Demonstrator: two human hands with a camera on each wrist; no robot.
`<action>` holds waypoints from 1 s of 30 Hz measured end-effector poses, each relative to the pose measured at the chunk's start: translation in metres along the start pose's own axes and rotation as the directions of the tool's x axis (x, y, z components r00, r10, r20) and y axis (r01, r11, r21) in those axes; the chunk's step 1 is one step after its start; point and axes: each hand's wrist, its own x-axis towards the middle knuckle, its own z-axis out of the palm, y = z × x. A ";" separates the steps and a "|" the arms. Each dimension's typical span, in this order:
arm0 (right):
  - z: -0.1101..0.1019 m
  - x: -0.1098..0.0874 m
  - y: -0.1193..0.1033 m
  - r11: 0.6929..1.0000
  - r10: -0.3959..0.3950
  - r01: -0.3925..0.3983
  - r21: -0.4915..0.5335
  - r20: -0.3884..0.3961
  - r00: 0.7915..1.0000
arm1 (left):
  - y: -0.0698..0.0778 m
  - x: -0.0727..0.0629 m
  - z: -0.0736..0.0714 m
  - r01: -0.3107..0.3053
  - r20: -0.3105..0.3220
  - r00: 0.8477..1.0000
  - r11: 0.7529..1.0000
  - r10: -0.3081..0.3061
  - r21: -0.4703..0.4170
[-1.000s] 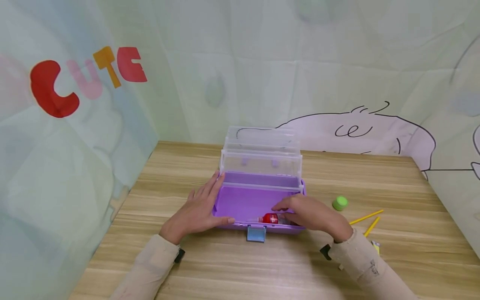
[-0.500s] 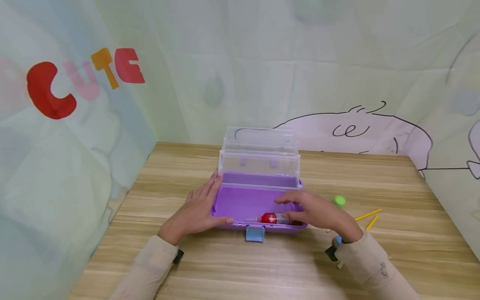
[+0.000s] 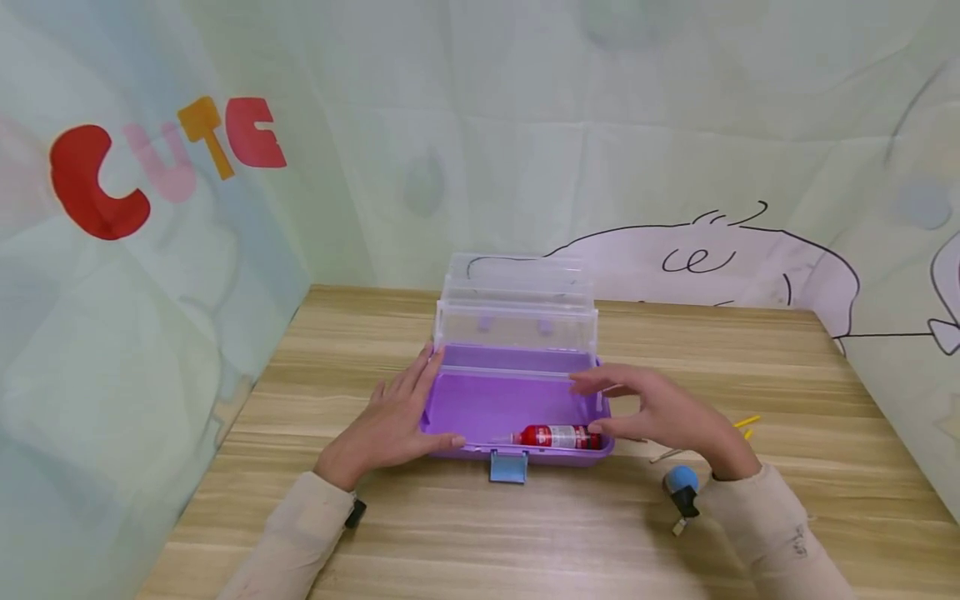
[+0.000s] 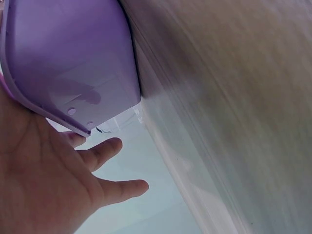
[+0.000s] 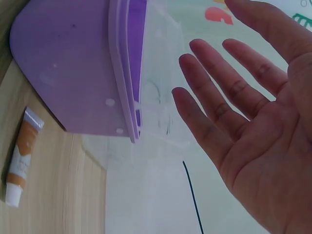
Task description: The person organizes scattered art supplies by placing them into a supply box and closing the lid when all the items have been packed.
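A purple box (image 3: 510,400) stands on the table with its clear lid (image 3: 517,287) swung up at the back. Inside, along the front wall, lies a red bottle (image 3: 558,437) with a pale label and a clear pointed tip. My left hand (image 3: 393,425) rests on the box's left end, fingers along the side and thumb over the front rim. Over the right end hovers my right hand (image 3: 667,412), fingers spread and thumb apart, holding nothing. The right wrist view shows that palm (image 5: 273,156) beside the box's outer wall.
A blue latch (image 3: 508,467) hangs off the box front. To the right lie a blue ball-shaped thing (image 3: 681,478), a small beige piece (image 3: 679,527) and yellow sticks (image 3: 748,422), partly behind my right hand. An orange-and-white tube (image 5: 22,156) lies beside the box in the right wrist view.
My right hand has let go of the red bottle, risen and drawn back to the right, leaving it in the box. The left hand has stayed on the box. The green cap is now hidden.
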 end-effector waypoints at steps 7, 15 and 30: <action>-0.013 -0.009 0.005 1.000 -0.008 0.009 0.016 -0.019 1.000 | -0.001 0.000 0.000 -0.004 0.001 1.000 1.000 0.004 0.003; -0.024 -0.022 0.011 1.000 0.002 -0.002 -0.005 -0.068 0.998 | -0.002 0.000 0.001 -0.019 -0.005 1.000 1.000 0.019 0.013; -0.036 -0.041 0.025 0.998 -0.050 0.053 0.016 -0.135 0.990 | -0.003 0.000 0.002 -0.012 -0.005 1.000 1.000 0.012 0.007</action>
